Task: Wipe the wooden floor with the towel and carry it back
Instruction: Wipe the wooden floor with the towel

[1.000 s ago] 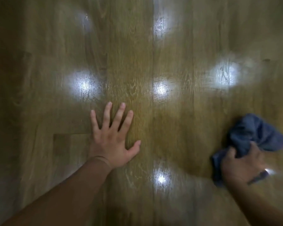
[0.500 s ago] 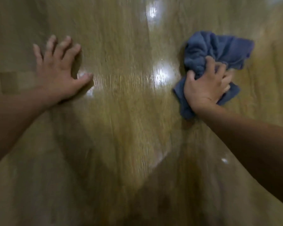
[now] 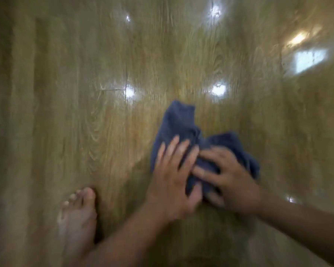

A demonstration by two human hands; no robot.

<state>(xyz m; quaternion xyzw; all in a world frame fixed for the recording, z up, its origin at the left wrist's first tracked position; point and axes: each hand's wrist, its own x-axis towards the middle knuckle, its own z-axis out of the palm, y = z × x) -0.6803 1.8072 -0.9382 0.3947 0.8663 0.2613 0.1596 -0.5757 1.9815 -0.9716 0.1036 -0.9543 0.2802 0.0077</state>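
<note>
Two hands are laid on the towel point(image 3: 179, 122), which is bunched on the floor point(image 3: 81, 89).
The left hand point(image 3: 172, 176) is pressed flat on the towel's left part, fingers straight. The right hand point(image 3: 233, 182) is set on its right part, blurred; a grip cannot be told. A bare foot point(image 3: 77, 214) is seen well left of the towel.

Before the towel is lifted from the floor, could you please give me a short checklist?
1. Both hands on towel: ok; left hand and right hand rest on it.
2. Grip firm enough to lift: cannot tell; blur hides how the fingers lie.
3. Towel gathered: not ok; one end lies spread on the wooden floor beyond the hands.
4. Clear of bare foot: ok; it stands apart from the towel.
5. Floor wiped clean: cannot tell; only glare shows.
</note>
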